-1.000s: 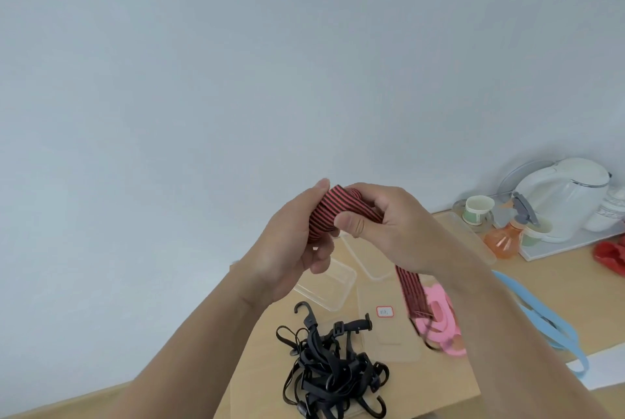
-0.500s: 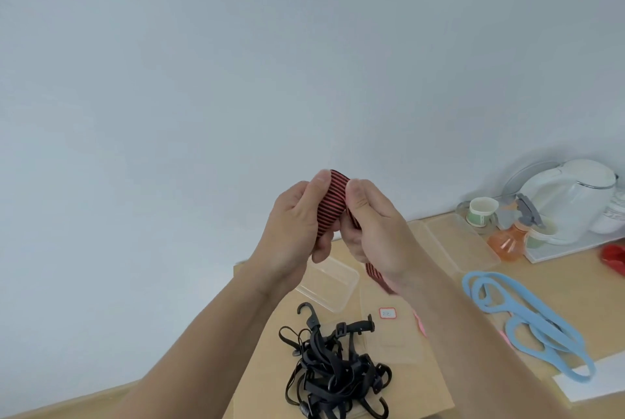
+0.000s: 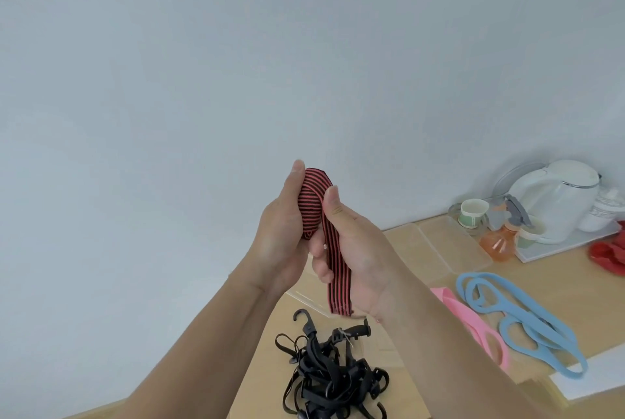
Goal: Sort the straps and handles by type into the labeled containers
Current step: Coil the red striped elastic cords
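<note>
I hold the red-and-black striped strap (image 3: pixel 313 207) above the table. The left hand (image 3: pixel 280 239) curls its fingers round the rolled end, and the right hand (image 3: pixel 362 259) pinches the tail with its thumb. The pink strap (image 3: pixel 473 327) and blue straps (image 3: pixel 517 320) lie loose beside the clear containers (image 3: pixel 453 246), so sorting appears mostly outstanding.

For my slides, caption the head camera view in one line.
The left hand and right hand hold a partly rolled red-and-black striped strap above a pile of black hooked straps.

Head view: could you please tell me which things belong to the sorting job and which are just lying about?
Job: striped strap gripped by left hand and right hand; black hooked straps; blue straps; pink strap; clear containers.
Lying about: kettle; paper cup; spray bottle.
</note>
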The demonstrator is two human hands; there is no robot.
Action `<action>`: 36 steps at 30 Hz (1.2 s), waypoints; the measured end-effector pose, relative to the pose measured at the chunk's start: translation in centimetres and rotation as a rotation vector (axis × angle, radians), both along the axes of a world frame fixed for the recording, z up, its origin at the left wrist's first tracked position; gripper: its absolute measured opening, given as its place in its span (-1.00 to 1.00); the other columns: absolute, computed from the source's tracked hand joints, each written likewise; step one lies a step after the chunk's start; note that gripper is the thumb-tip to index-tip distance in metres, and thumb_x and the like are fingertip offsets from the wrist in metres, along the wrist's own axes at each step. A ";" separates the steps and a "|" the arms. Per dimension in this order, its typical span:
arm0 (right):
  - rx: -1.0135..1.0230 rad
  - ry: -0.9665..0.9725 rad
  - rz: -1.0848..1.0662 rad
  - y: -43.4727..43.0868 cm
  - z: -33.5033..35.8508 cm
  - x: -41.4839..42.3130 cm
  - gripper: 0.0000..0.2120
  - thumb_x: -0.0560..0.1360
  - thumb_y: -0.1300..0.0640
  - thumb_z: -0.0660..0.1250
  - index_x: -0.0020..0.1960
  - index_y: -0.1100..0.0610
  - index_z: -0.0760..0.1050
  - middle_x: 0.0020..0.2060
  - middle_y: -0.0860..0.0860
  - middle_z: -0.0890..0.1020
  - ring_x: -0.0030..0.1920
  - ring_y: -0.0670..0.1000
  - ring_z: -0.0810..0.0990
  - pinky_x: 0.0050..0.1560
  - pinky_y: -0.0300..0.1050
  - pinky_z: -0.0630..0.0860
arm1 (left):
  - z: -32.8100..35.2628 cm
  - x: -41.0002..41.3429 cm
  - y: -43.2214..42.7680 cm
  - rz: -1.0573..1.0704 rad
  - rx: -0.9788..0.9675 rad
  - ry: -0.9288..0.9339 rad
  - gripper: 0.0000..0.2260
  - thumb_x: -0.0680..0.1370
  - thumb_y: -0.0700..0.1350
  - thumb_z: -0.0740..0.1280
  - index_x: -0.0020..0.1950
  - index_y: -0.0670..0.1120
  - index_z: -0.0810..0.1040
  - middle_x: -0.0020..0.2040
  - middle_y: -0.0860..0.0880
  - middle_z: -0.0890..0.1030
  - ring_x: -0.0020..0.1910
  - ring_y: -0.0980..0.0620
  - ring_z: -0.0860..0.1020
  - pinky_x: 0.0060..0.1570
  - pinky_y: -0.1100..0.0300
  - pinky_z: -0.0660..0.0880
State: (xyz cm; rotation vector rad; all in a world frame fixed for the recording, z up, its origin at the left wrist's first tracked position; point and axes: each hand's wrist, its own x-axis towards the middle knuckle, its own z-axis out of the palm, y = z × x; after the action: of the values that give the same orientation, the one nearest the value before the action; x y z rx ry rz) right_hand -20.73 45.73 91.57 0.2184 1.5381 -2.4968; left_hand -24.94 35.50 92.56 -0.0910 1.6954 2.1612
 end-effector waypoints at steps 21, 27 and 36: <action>0.642 0.311 -0.317 1.2 -1.2 -0.6 -0.82 0.52 -0.07 0.46 0.10 -0.09 0.68 -0.14 -0.12 0.71 -0.18 -0.11 0.69 -0.16 -0.24 0.55 | -0.4 0.5 -0.3 0.011 -0.208 0.451 -0.71 0.68 0.04 0.27 0.08 -0.20 0.51 -0.01 -0.17 0.68 0.01 -0.09 0.73 -0.12 0.18 0.61; 0.793 0.358 -0.017 4.0 0.3 -0.7 -0.92 0.51 0.00 0.49 -0.01 -0.11 0.64 -0.25 -0.09 0.67 -0.51 -0.04 0.55 -0.45 -0.28 0.37 | -0.2 0.2 -1.3 -0.073 -0.172 0.409 -0.54 0.60 0.20 0.20 0.00 -0.24 0.45 -0.23 -0.08 0.54 -0.17 -0.07 0.63 -0.25 0.05 0.59; 0.787 0.425 0.146 6.3 1.2 -1.6 -0.81 0.59 0.13 0.38 -0.20 0.07 0.60 -0.47 -0.06 0.56 -0.45 -0.14 0.35 -0.37 -0.37 0.29 | -0.5 0.5 -1.7 -0.198 -0.110 0.377 -0.39 0.49 0.35 0.31 -0.04 -0.25 0.54 -0.32 -0.04 0.53 -0.39 0.02 0.50 -0.47 0.14 0.52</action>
State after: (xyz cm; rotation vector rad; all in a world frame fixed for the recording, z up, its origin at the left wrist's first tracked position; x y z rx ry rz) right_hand -22.38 52.04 92.72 -0.3289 2.5362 -1.7737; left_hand -24.45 33.76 92.02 0.4636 1.9294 2.0282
